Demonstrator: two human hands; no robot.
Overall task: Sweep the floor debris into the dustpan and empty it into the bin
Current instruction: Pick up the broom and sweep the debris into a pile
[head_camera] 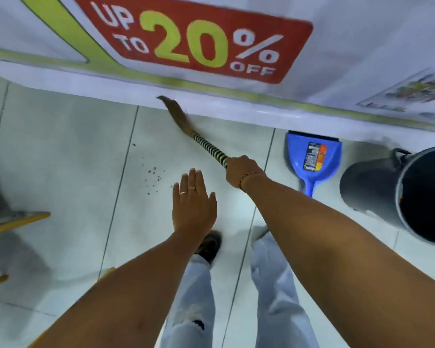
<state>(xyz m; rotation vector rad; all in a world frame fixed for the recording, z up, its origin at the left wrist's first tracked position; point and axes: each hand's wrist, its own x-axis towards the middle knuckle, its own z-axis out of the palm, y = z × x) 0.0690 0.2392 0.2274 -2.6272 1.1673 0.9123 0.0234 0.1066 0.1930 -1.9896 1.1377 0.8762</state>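
I look down on a pale tiled floor (68, 151) that runs up to a white counter base carrying a red sale banner (194, 38); that base forms the far edge of my room, and its foot cuts a slanted line across the whole view; the widest open stretch of tile lies left of centre, bounded at the far left by a yellow-edged fixture (13, 221) that juts in; on the right a dark round bin (409, 194) stands with its mouth open toward me, close to the counter foot; just left of it, apart from it, a blue dustpan (312, 156) lies flat with its lip against the counter foot and its handle pointing back toward me; my legs in pale trousers fill the near middle, one dark shoe (210, 244) showing; my right hand (241, 172) is clamped round the end of the striped broom (199, 139) handle, and the brown bristles reach to the counter foot, blurred; my left hand (194, 204) hovers flat, fingers together and extended, holding nothing; the debris (152, 177), a loose scatter of small dark specks, lies on the tile just left of that hand, well apart from the dustpan.
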